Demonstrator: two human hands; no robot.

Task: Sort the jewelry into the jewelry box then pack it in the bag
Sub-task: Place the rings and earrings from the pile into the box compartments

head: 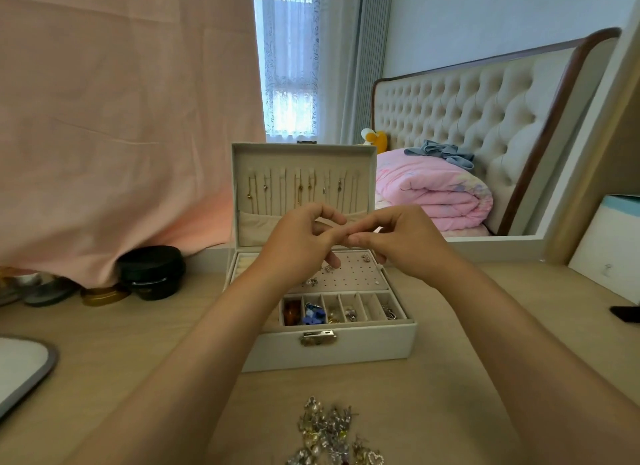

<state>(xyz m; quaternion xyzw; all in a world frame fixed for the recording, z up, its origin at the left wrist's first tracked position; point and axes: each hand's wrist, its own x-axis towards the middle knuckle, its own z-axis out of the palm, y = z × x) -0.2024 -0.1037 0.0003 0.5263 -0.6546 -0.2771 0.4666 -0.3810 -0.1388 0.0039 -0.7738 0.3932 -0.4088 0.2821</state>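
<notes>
A white jewelry box stands open in the middle of the table, its lid upright with several necklaces hanging inside. Its front compartments hold small pieces, and a few earrings sit on the perforated panel. My left hand and my right hand meet above the box with curled fingers, fingertips touching. Whatever small piece they pinch between them is too small to make out. A pile of loose jewelry lies on the table near the front edge.
Black and gold round tins sit at the back left under a pink cloth. A grey-rimmed tray lies at the left edge. A mirror leans at the back right, and a white panel stands at far right.
</notes>
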